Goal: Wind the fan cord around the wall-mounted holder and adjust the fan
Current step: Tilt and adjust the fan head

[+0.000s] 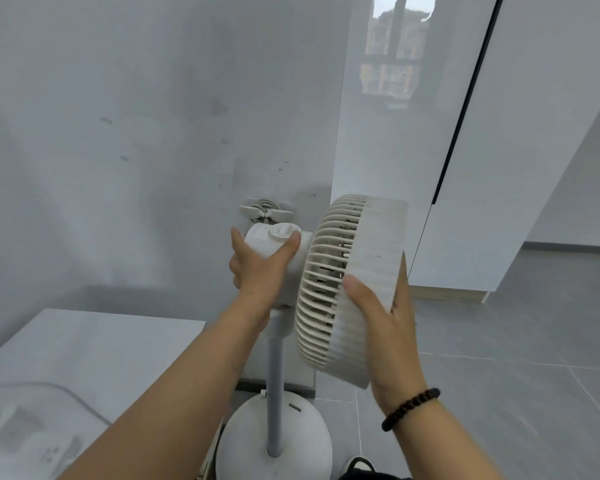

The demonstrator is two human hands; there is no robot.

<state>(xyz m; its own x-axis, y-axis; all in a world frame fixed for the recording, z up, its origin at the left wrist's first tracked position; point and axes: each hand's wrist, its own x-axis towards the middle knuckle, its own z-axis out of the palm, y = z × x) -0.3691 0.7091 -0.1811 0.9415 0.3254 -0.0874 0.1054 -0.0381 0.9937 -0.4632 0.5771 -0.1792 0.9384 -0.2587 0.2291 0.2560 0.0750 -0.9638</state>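
Note:
A white pedestal fan stands on a round base (274, 441) with a grey pole (275, 375). Its round grille head (350, 282) faces right. My left hand (260, 265) grips the motor housing (274, 244) behind the grille, thumb near the dial on top. My right hand (385, 327) holds the lower front rim of the grille head. On the wall just behind the housing sits a white cord holder (265, 211) with the cord wound around it.
A white table top (84, 358) lies at the lower left with a white device and a cable on it. Tall white cabinets (482, 150) stand to the right. Grey floor tiles (516, 358) stretch right. A shoe (359, 465) shows at the bottom.

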